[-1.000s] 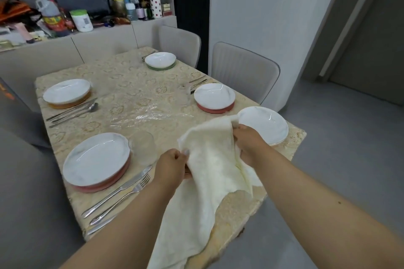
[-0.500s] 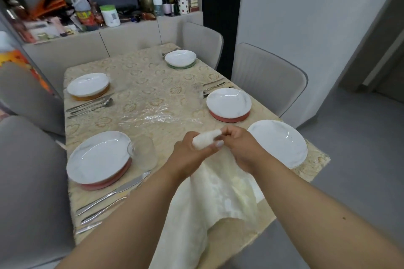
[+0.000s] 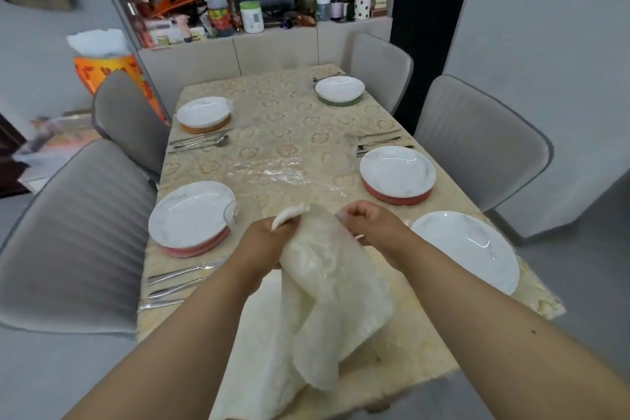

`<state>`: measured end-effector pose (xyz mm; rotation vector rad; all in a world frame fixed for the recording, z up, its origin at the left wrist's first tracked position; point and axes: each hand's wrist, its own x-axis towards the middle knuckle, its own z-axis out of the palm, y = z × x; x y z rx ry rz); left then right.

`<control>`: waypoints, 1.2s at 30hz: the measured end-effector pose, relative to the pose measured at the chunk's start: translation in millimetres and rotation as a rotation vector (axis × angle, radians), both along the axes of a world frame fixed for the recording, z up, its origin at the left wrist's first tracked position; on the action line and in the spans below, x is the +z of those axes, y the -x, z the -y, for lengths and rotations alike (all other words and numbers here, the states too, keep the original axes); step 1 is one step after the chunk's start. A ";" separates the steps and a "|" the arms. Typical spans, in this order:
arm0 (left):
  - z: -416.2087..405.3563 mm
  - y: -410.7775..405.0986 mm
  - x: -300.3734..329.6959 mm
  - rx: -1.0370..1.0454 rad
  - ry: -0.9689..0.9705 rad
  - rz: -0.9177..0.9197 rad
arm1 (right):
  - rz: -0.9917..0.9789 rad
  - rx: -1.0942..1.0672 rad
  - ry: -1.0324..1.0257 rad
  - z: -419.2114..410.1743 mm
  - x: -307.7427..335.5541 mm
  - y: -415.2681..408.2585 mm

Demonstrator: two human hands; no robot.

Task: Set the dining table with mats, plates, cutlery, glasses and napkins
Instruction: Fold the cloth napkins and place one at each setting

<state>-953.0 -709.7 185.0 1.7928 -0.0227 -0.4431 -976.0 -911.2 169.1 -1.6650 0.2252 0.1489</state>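
Note:
A cream cloth napkin (image 3: 327, 286) hangs over the near end of the table (image 3: 283, 133). My left hand (image 3: 269, 242) grips its bunched top corner. My right hand (image 3: 371, 228) holds the cloth's upper edge just to the right. White plates sit on round mats: near left (image 3: 191, 211), far left (image 3: 203, 111), far right (image 3: 340, 89), mid right (image 3: 397, 171). A bare white plate (image 3: 467, 249) lies near right. Cutlery (image 3: 177, 281) lies by the near-left plate, and a clear glass (image 3: 235, 211) stands beside that plate.
Grey chairs stand along both sides, near left (image 3: 71, 235) and right (image 3: 477, 140). Cutlery sets lie at far left (image 3: 201, 141) and mid right (image 3: 378, 140). A cluttered sideboard (image 3: 259, 24) with bottles is behind the table. Crinkled clear plastic (image 3: 283, 170) covers the tablecloth.
The two hands brought the napkin's corners together, then the left hand took the bunched corner while the right hand slid a little right along the edge. The view swung left.

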 end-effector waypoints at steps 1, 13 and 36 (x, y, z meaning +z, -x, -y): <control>-3.9 1.4 1.4 0.013 0.020 -0.014 | -0.007 0.034 0.049 -3.2 -2.9 2.9; -48.9 35.6 -27.8 0.188 0.194 -0.109 | 0.067 0.282 0.110 -98.3 -14.5 44.8; -100.4 68.8 -61.8 0.374 0.360 -0.257 | 0.094 0.305 0.234 -159.6 -33.8 75.3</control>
